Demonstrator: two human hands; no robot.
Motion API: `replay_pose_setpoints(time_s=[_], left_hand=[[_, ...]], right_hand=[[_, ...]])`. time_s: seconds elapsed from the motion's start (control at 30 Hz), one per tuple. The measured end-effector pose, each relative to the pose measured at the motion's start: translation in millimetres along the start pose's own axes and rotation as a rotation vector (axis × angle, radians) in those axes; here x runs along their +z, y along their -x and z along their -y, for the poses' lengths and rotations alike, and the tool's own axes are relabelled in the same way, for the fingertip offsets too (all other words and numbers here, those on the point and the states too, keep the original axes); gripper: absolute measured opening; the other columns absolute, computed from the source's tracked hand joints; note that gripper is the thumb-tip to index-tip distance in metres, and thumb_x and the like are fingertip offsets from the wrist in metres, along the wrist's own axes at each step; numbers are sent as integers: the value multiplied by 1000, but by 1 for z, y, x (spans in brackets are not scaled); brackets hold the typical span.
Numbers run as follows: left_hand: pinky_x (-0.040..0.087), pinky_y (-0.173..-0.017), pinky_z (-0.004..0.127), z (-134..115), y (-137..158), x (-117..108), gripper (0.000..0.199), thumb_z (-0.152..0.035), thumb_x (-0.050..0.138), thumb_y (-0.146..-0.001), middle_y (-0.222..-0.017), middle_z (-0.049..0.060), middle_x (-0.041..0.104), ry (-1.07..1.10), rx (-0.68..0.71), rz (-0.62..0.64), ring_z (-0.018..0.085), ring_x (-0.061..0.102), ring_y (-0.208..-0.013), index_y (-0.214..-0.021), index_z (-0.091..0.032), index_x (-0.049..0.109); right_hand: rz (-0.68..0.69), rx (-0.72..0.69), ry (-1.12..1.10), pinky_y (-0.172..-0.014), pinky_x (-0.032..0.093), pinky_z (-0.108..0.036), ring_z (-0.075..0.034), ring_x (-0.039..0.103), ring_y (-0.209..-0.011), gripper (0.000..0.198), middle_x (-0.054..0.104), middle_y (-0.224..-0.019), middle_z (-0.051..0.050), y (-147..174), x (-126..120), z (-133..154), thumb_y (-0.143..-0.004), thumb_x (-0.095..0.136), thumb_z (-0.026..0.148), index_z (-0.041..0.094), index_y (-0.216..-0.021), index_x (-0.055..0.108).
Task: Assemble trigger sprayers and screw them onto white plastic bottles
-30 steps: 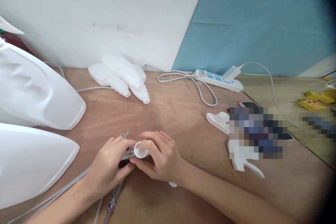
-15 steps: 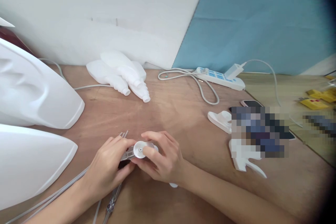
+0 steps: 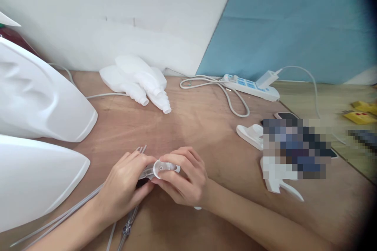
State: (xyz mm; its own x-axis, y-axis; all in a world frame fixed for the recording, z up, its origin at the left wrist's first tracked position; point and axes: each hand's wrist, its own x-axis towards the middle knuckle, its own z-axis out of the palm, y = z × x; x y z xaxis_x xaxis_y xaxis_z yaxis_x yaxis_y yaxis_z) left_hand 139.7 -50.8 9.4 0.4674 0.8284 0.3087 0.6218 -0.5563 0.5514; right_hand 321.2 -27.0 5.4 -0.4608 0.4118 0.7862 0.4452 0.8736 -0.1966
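A trigger sprayer head (image 3: 158,164) is held between both hands, just above the tabletop, its round, hollow white end facing up. My left hand (image 3: 122,182) grips the clear plastic part on its left side, with thumb below and fingers above. From the other side, my right hand (image 3: 187,176) has its fingers closed round the white end, and a fingertip rests at the rim. A dark gap shows under the left fingers; the underside is hidden. Below the left hand lie thin clear tubes with a clear fitting (image 3: 126,229). The tip of a white piece (image 3: 198,208) peeks out under the right wrist.
Large white moulded shells (image 3: 38,180) fill the left side. White plastic bottles (image 3: 138,76) lie by the wall. A power strip (image 3: 250,87) with a looped cable sits at the back right. White moulded parts (image 3: 249,133), a phone (image 3: 285,116) and a blurred patch lie to the right.
My right fingers have shifted over the white end, with the index finger now along its far rim. The sprayer head stays in both hands. The whole view has shifted slightly.
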Motion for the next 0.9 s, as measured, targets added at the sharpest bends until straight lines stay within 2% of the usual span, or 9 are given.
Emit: replay_pose_setpoints(time_s=[0.33, 0.5, 0.73, 0.83, 0.9], left_hand=[[36, -65, 28, 0, 0, 1, 23, -11, 52, -77, -84, 1, 58, -4, 1, 8, 15, 51, -73, -99, -19, 46], [36, -66, 29, -1, 0, 0, 23, -11, 51, -78, -86, 1, 59, -11, -1, 2, 16, 51, -74, -99, -19, 46], [36, -65, 29, -1, 0, 0, 22, -11, 51, -77, -86, 1, 60, -27, 14, -3, 17, 52, -74, -97, -19, 47], [37, -64, 29, -1, -1, -1, 19, -14, 52, -78, -84, 2, 60, -33, -1, -32, 17, 53, -72, -95, -19, 48], [39, -64, 28, -2, 0, -2, 19, -18, 54, -78, -81, 2, 60, -11, -17, -89, 16, 54, -70, -95, -19, 48]], right_hand=[[-44, 69, 142, -69, 45, -33, -19, 54, -81, 20, 57, -94, -9, 0, -1, 3, -67, 69, 32, 16, -73, 58], [-3, 93, 204, -71, 44, -36, -22, 53, -87, 20, 54, -105, -12, 0, -2, 4, -70, 66, 34, 17, -78, 59], [10, 9, 157, -72, 44, -34, -19, 54, -85, 15, 57, -100, -8, -3, -2, -1, -72, 64, 29, 17, -72, 55], [-56, 16, 105, -74, 45, -35, -19, 55, -87, 13, 57, -101, -9, 4, 1, -1, -73, 61, 29, 18, -75, 55], [-19, -20, 96, -79, 44, -35, -17, 54, -90, 8, 58, -102, -5, 13, 2, 3, -77, 56, 29, 21, -77, 55]])
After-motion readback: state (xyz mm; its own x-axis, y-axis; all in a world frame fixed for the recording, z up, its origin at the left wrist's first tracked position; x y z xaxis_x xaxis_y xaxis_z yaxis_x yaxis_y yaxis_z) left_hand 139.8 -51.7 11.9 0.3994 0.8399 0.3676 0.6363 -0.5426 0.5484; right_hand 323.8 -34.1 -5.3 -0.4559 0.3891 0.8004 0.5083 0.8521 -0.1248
